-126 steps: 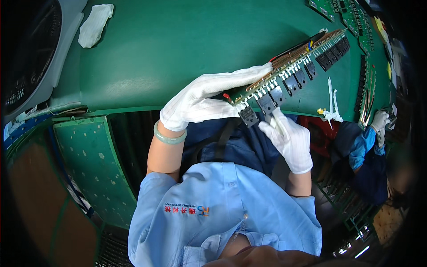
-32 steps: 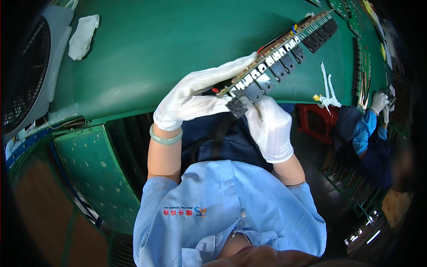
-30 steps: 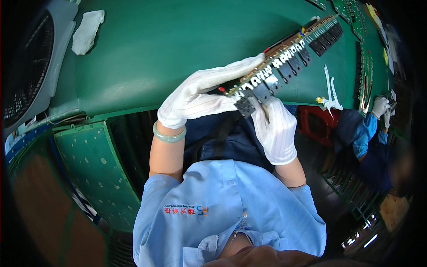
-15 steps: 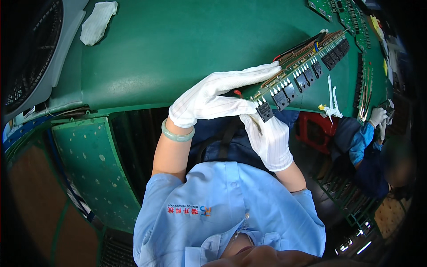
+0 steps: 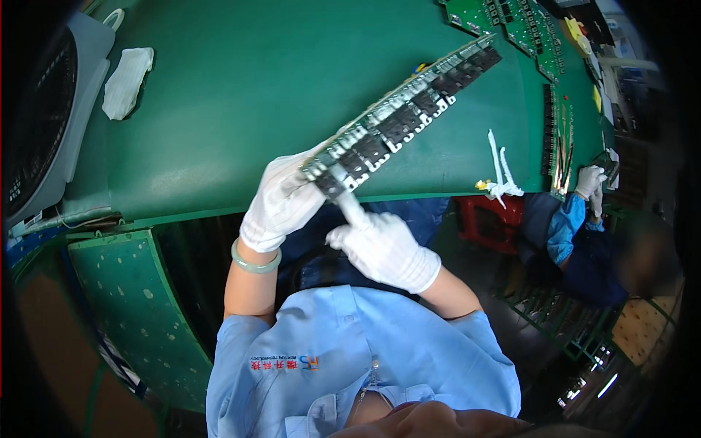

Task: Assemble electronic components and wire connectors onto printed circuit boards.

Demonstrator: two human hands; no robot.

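Note:
A long circuit board (image 5: 398, 123) with a row of black, flat components along its edge is tilted over the near part of the green table, running from lower left to upper right. My left hand (image 5: 285, 203), in a white glove, grips its near-left end; part of that hand is hidden behind the board. My right hand (image 5: 385, 247), also gloved, has its index finger stretched up to the lowest black component (image 5: 332, 184). Its other fingers are curled and nothing shows in them. Motion blurs the board and the fingertip slightly.
On the green table (image 5: 241, 87) lie a folded white glove (image 5: 128, 84), white strips (image 5: 501, 169) and green circuit boards (image 5: 537, 36) at the far right. A grey fan-like housing (image 5: 80, 87) stands left. At right, another person's gloved hand (image 5: 588, 181) works near a red stool (image 5: 493, 220).
The board has turned so its row of black components faces me more, and its near end has shifted left. My right hand has come out from beneath it, index finger extended.

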